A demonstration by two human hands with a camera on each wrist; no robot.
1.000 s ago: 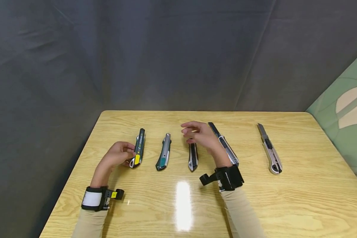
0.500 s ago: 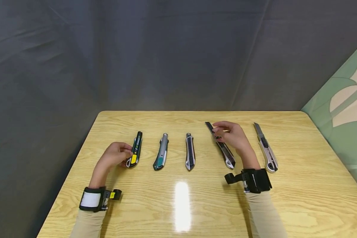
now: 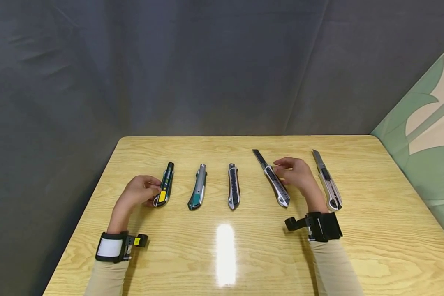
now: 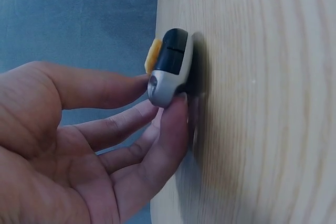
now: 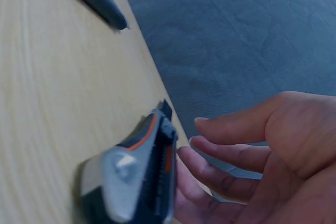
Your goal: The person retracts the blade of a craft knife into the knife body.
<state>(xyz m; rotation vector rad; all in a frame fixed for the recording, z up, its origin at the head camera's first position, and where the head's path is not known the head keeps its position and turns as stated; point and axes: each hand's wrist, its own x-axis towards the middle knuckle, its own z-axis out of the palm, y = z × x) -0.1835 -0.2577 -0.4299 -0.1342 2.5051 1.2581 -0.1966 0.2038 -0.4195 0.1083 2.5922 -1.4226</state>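
Observation:
My left hand pinches the lower end of a dark snap-off cutter with a yellow slider, leftmost on the table; the left wrist view shows its silver-and-black butt end between thumb and fingers. My right hand is beside a silver-and-black snap-off cutter whose long dark blade is out. Its fingertips come right up to the cutter's right side, thumb apart from the handle. Seen from the right wrist, this cutter shows orange trim, with loosely bent fingers alongside.
A grey cutter with a teal slider and a black-and-silver cutter lie between the hands. At the right lies a pale cutter with its blade out. A dark curtain hangs behind the wooden table.
My right hand has moved right, from over the middle cutter across to the fourth one, and now sits at its right side. The left hand keeps its pinch on the yellow-slider cutter.

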